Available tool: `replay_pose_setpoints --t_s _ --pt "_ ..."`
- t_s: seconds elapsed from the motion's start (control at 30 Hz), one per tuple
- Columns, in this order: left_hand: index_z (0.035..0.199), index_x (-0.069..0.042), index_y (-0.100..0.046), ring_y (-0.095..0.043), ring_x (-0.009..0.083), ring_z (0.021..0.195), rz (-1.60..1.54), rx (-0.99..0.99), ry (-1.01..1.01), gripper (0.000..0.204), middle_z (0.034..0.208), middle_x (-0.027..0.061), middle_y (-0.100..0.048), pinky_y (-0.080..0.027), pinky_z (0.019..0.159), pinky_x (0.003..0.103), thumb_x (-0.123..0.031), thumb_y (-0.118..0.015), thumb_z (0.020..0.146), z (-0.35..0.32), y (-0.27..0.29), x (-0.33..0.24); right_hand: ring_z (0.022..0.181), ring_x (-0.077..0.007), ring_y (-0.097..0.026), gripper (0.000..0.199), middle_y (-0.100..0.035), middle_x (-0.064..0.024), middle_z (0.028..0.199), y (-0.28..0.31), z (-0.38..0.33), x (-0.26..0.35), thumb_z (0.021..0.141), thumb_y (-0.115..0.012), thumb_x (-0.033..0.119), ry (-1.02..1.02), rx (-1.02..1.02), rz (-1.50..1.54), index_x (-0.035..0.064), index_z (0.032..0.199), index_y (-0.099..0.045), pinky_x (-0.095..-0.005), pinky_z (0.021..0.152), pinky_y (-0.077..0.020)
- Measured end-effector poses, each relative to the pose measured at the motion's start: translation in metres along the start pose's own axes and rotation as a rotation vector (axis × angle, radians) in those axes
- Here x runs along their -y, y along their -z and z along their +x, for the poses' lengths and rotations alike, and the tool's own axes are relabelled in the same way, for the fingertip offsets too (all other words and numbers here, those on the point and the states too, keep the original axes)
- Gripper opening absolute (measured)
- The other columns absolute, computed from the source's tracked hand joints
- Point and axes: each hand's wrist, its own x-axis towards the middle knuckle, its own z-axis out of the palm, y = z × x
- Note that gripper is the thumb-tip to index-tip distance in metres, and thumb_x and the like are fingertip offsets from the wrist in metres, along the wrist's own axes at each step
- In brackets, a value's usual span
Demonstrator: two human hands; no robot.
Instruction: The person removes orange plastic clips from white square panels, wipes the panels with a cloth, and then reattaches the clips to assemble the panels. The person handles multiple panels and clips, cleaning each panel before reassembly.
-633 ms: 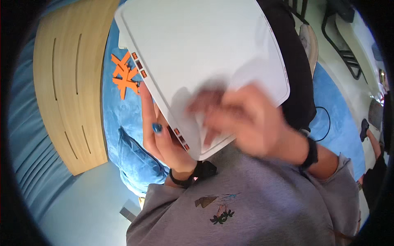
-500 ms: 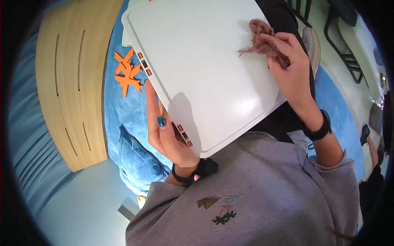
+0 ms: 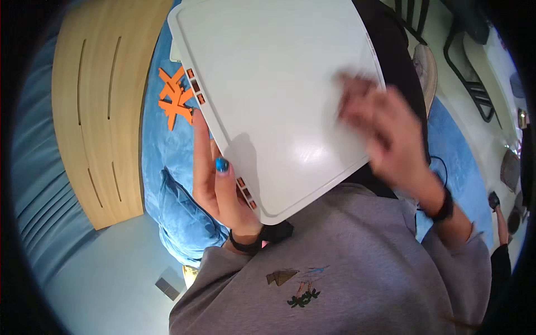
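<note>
Smooth, round-cornered panel (image 3: pixel 279 84); seemingly fuzzy cloth (image 3: pixel 353 95)

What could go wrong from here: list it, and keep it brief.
1. The left grip holds the white panel along its left edge, so pressure from the right grip with the brown cloth might tilt it.
2. The orange pieces appear close to that edge; a slip could knock them.

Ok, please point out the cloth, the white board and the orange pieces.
Cloth (image 3: pixel 356 96): head view, on its blurred bunched middle.
White board (image 3: pixel 273 106): head view, on its bare flat face.
Orange pieces (image 3: pixel 176 97): head view, mid-cluster, where they cross.
</note>
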Motion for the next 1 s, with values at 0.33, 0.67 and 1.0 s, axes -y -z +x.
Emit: replay_pose_setpoints --t_s 0.33,0.67,1.0 --pt "0.134 0.008 -0.035 -0.057 0.0073 0.069 0.135 0.007 0.028 0.052 0.090 0.0136 -0.066 -0.040 0.061 0.017 -0.026 -0.039 0.095 0.014 0.012 0.015 0.080 -0.0157 -0.063 0.030 -0.057 -0.0093 0.095 -0.007 -0.001 -0.080 0.070 -0.053 -0.010 -0.108 -0.008 0.108 0.0005 0.096 -0.064 -0.0240 0.063 -0.0494" --pt "0.132 0.007 -0.038 -0.037 -0.0013 0.056 0.180 -0.063 -0.056 0.046 0.067 -0.0017 -0.057 -0.026 0.053 0.014 0.000 -0.049 0.088 0.013 0.004 0.015 0.045 -0.0154 -0.051 0.016 -0.056 -0.0083 0.061 -0.001 0.160 -0.039 0.081 -0.055 0.008 -0.572 0.210 0.338 -0.0032 0.090 -0.061 -0.0310 0.039 -0.0430" --pt "0.131 0.011 -0.038 -0.060 0.0092 0.074 0.113 -0.126 -0.016 0.048 0.089 0.0136 -0.066 -0.045 0.064 0.019 -0.021 -0.037 0.095 0.000 0.003 0.015 0.068 -0.0119 -0.064 0.022 -0.067 -0.0071 0.077 -0.053 0.146 0.020 0.074 -0.056 0.001 0.013 0.472 0.558 -0.0044 0.094 -0.065 -0.0230 0.064 -0.0497"
